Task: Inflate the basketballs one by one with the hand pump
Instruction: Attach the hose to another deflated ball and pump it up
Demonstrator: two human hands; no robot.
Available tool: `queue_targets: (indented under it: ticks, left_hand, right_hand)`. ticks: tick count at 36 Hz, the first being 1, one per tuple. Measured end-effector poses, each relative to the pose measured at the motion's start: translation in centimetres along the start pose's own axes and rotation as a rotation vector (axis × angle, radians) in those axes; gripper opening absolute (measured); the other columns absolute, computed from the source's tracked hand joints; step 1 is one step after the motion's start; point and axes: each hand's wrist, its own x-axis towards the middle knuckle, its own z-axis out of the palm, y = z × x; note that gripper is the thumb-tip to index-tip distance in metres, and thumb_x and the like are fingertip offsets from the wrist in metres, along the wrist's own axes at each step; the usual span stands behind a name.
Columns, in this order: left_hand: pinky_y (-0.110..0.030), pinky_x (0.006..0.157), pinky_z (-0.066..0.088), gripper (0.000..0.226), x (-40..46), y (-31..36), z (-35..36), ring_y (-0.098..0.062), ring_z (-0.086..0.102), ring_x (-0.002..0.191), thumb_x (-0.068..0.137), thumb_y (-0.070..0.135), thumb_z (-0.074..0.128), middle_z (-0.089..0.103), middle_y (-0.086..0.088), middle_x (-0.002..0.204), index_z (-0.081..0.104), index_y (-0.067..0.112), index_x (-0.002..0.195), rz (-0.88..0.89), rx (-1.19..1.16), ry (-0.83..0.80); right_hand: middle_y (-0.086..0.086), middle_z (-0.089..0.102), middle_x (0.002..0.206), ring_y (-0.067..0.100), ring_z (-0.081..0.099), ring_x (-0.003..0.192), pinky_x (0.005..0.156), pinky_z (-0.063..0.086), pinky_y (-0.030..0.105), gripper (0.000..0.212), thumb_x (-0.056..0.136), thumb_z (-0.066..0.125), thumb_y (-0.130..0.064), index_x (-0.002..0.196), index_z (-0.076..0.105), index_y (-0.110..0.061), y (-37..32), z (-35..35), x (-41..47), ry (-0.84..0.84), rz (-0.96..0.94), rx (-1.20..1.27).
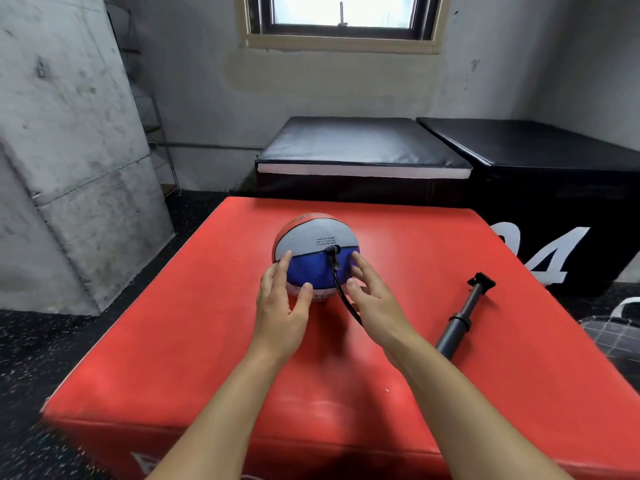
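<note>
A red, white and blue basketball [317,252] sits near the middle of the red padded box [214,341]. A black hose [341,292] is plugged into the ball's valve on top and trails down toward me under my right wrist. My left hand [282,299] touches the ball's left side with spread, relaxed fingers. On the ball's right side lies my right hand [372,296], fingers loose, beside the hose. The black hand pump [462,317] lies on the box to the right of my right forearm, its T-handle pointing away.
Two black padded boxes [360,150] stand behind the red box, the right one [554,174] marked with large white digits. A concrete wall [69,150] rises at the left. A dark checked bag [613,330] lies on the floor at the right edge.
</note>
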Motion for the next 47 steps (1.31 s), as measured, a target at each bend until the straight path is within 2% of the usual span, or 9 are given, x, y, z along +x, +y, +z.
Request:
queue_targets:
  ticks: [13, 18, 24, 30, 33, 36, 40, 43, 47]
  left_hand:
    - [-0.039, 0.125, 0.027, 0.074, -3.4, 2.3, -0.8, -0.020, 0.032, 0.150, 0.101, 0.022, 0.067, 0.035, -0.003, 0.162, 0.030, 0.035, 0.163, 0.036, 0.125, 0.006]
    - [-0.033, 0.122, 0.027, 0.083, -4.8, 2.0, -0.7, -0.021, 0.036, 0.148, 0.096, 0.020, 0.074, 0.037, -0.005, 0.159, 0.030, 0.033, 0.164, 0.107, 0.178, -0.011]
    - [-0.034, 0.119, 0.032, 0.093, -4.4, 1.4, -0.7, -0.023, 0.042, 0.140, 0.088, 0.026, 0.084, 0.040, -0.002, 0.146, 0.030, 0.031, 0.164, 0.142, 0.229, 0.040]
    - [-0.037, 0.124, 0.025, 0.107, -2.2, 0.8, -1.2, -0.027, 0.028, 0.152, 0.077, 0.054, 0.085, 0.028, -0.008, 0.162, 0.024, 0.038, 0.164, 0.059, 0.234, 0.087]
    - [-0.040, 0.129, 0.018, 0.114, -0.9, 0.6, -1.1, -0.016, 0.011, 0.160, 0.077, 0.049, 0.089, 0.013, -0.007, 0.173, 0.017, 0.042, 0.166, 0.020, 0.176, 0.041]
    - [-0.033, 0.128, 0.016, 0.120, 0.2, 0.2, -0.8, 0.000, 0.002, 0.159, 0.075, 0.047, 0.092, 0.006, 0.001, 0.176, 0.013, 0.048, 0.165, 0.035, 0.122, -0.018]
    - [-0.017, 0.119, 0.012, 0.126, 1.3, -0.2, -0.1, 0.024, -0.005, 0.146, 0.071, 0.046, 0.095, 0.002, 0.012, 0.175, 0.009, 0.055, 0.163, 0.113, 0.098, -0.082]
    - [-0.021, 0.123, 0.015, 0.122, 1.8, -0.6, 0.1, 0.016, 0.002, 0.152, 0.072, 0.042, 0.096, 0.007, 0.007, 0.175, 0.015, 0.058, 0.161, 0.150, 0.088, -0.070]
    - [-0.037, 0.126, 0.028, 0.110, 1.9, -0.9, -0.3, -0.008, 0.026, 0.154, 0.067, 0.062, 0.085, 0.025, 0.006, 0.167, 0.024, 0.060, 0.158, 0.150, 0.053, -0.023]
  right_hand:
    - [-0.008, 0.055, 0.150, 0.007, 0.057, 0.130, 0.119, 0.041, 0.037, 0.058, 0.108, 0.055, -0.030, 0.161, 0.033, -0.043, -0.4, -0.9, -4.2, -0.031, -0.005, -0.139]
    - [-0.019, 0.062, 0.116, 0.013, 0.066, 0.108, 0.101, 0.050, 0.031, 0.072, 0.103, 0.063, -0.036, 0.164, 0.026, -0.037, -0.9, -1.3, -5.1, -0.005, -0.014, -0.283]
    - [-0.009, 0.052, 0.147, 0.016, 0.059, 0.122, 0.108, 0.047, 0.036, 0.087, 0.091, 0.070, -0.054, 0.164, 0.029, -0.033, -0.9, -1.6, -4.7, -0.020, -0.048, -0.368]
    - [-0.004, 0.047, 0.154, 0.016, 0.051, 0.138, 0.120, 0.038, 0.041, 0.058, 0.106, 0.055, -0.044, 0.160, 0.039, -0.030, -1.0, -2.2, -2.0, 0.050, -0.081, -0.302]
    - [-0.006, 0.043, 0.161, 0.007, 0.042, 0.146, 0.124, 0.028, 0.027, 0.049, 0.112, 0.047, -0.028, 0.160, 0.040, -0.027, -0.3, -2.5, -0.1, 0.055, -0.077, -0.237]
    - [-0.012, 0.040, 0.161, -0.005, 0.034, 0.140, 0.112, 0.023, 0.010, 0.050, 0.112, 0.046, -0.020, 0.161, 0.037, -0.026, 0.1, -2.5, 1.3, 0.009, -0.049, -0.176]
    - [-0.027, 0.036, 0.154, -0.007, 0.042, 0.138, 0.115, 0.033, 0.015, 0.061, 0.108, 0.058, -0.027, 0.163, 0.031, -0.032, 0.6, -2.3, 2.8, -0.031, -0.028, -0.003]
    - [-0.028, 0.037, 0.152, -0.007, 0.047, 0.133, 0.099, 0.041, 0.005, 0.064, 0.105, 0.063, -0.032, 0.161, 0.034, -0.036, 0.9, -2.1, 3.6, -0.015, -0.026, 0.055]
    - [-0.012, 0.049, 0.154, 0.006, 0.064, 0.124, 0.099, 0.056, 0.027, 0.056, 0.099, 0.071, -0.039, 0.149, 0.047, -0.052, 1.2, -2.0, 3.9, 0.002, -0.047, 0.044]
